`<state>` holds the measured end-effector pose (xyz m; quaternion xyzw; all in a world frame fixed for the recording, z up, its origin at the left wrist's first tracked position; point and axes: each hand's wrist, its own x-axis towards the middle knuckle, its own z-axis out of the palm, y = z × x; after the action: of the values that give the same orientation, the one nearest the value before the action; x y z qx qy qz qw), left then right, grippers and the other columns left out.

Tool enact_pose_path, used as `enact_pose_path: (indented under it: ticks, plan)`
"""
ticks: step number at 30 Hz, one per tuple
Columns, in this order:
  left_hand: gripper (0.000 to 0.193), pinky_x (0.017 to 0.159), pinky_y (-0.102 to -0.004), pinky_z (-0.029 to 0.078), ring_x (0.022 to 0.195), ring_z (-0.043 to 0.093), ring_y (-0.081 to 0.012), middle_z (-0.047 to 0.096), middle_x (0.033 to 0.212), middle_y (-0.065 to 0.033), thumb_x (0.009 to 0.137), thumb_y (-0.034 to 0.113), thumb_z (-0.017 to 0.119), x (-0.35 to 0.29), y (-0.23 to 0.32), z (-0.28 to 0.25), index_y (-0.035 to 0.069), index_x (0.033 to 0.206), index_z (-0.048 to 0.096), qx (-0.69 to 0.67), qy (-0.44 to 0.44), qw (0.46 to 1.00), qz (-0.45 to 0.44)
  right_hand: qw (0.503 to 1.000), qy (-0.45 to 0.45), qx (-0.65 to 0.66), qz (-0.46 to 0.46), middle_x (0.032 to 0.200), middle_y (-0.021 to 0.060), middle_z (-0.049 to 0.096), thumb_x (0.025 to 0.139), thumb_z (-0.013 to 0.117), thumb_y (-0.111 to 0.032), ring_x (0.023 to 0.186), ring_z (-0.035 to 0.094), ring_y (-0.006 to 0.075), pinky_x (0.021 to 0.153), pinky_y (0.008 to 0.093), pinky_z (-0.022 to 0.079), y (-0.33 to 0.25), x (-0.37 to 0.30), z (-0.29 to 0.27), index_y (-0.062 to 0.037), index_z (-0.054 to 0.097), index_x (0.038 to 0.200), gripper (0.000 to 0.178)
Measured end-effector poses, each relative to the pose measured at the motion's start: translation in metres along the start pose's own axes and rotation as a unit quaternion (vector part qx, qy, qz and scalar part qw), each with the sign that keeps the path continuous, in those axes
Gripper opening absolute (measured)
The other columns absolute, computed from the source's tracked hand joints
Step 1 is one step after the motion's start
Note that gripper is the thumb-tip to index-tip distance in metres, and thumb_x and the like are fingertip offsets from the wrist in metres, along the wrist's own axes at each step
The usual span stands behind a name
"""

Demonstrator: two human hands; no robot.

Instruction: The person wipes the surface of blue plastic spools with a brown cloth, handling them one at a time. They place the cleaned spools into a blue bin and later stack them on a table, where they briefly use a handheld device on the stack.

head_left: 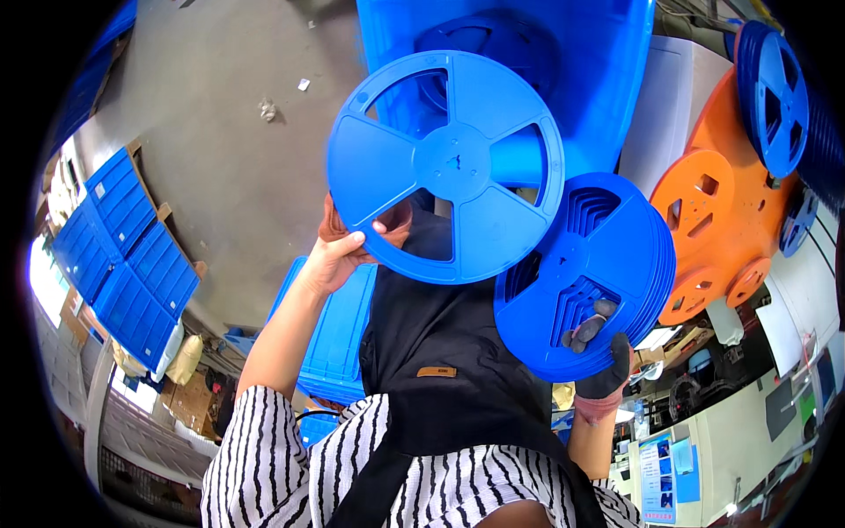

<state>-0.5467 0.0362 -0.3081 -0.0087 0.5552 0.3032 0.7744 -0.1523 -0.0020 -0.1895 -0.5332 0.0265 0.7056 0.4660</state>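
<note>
My left hand, bare, pinches the lower left edge of a light blue plastic reel disc. The disc is held up face-on, with three wedge-shaped openings and a small hub hole. To its right is a stack of darker blue reel discs, nested closely together. My right hand, in a dark grey glove, grips the lower edge of this stack, with fingertips coming through an opening. The single disc appears to overlap the stack's upper left edge; whether they touch I cannot tell.
Ahead stands a deep blue bin with dark blue reel discs inside. At right is an orange stand with round plates, bearing blue reels. Blue crates stand far left; another blue crate is beside my apron.
</note>
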Motion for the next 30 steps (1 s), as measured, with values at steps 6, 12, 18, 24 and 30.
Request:
enact_pose_path:
  ticks: [6, 12, 18, 24, 30]
  plan:
    - [0.064, 0.081, -0.0477, 0.058, 0.101, 0.064, -0.0268, 0.062, 0.113, -0.011, 0.086, 0.012, 0.067, 0.015, 0.002, -0.003, 0.022, 0.14, 0.033, 0.034, 0.022, 0.998, 0.047, 0.997, 0.079, -0.011, 0.018, 0.103, 0.0185, 0.066, 0.099, 0.048, -0.028, 0.091, 0.065, 0.0291, 0.093, 0.0466, 0.047, 0.016, -0.005, 0.001, 0.0018, 0.043, 0.131, 0.044]
    - [0.025, 0.081, -0.0386, 0.056, 0.103, 0.066, -0.0242, 0.067, 0.103, -0.0081, 0.094, 0.016, 0.059, 0.133, -0.009, 0.018, 0.007, 0.118, 0.057, 0.243, 0.081, 0.962, 0.099, 0.996, 0.069, -0.029, -0.04, 0.08, 0.0078, 0.056, 0.098, 0.047, -0.037, 0.075, 0.051, 0.02, 0.076, 0.0392, 0.042, 0.028, -0.001, 0.01, -0.0001, 0.05, 0.116, 0.041]
    - [0.028, 0.077, -0.0359, 0.048, 0.088, 0.066, -0.0234, 0.067, 0.092, -0.0129, 0.085, 0.019, 0.068, 0.233, -0.047, 0.039, 0.003, 0.107, 0.059, 0.517, 0.259, 0.79, 0.202, 0.99, -0.075, 0.115, -0.016, 0.073, 0.0026, 0.044, 0.098, 0.043, -0.046, 0.064, 0.041, 0.0156, 0.064, 0.0333, 0.037, 0.011, 0.017, 0.006, -0.0042, 0.053, 0.115, 0.046]
    - [0.04, 0.089, -0.0326, 0.046, 0.108, 0.062, -0.0229, 0.063, 0.121, -0.0138, 0.087, 0.007, 0.06, 0.157, -0.04, 0.083, 0.002, 0.126, 0.053, 0.344, 0.142, 0.898, 0.234, 0.973, -0.024, 0.229, -0.021, 0.07, -0.002, 0.043, 0.092, 0.038, -0.066, 0.059, 0.042, 0.0136, 0.064, 0.0312, 0.036, 0.009, 0.006, -0.018, -0.0164, 0.052, 0.121, 0.059]
    - [0.062, 0.116, -0.0405, 0.018, 0.144, 0.023, -0.0255, 0.033, 0.15, -0.0167, 0.091, 0.0, 0.05, 0.059, 0.003, 0.107, 0.001, 0.148, 0.025, 0.225, -0.015, 0.954, 0.196, 0.93, -0.168, 0.324, -0.032, 0.063, -0.004, 0.051, 0.101, 0.031, -0.05, 0.05, 0.045, 0.0151, 0.057, 0.0311, 0.04, 0.018, 0.015, -0.047, -0.0223, 0.05, 0.1, 0.033]
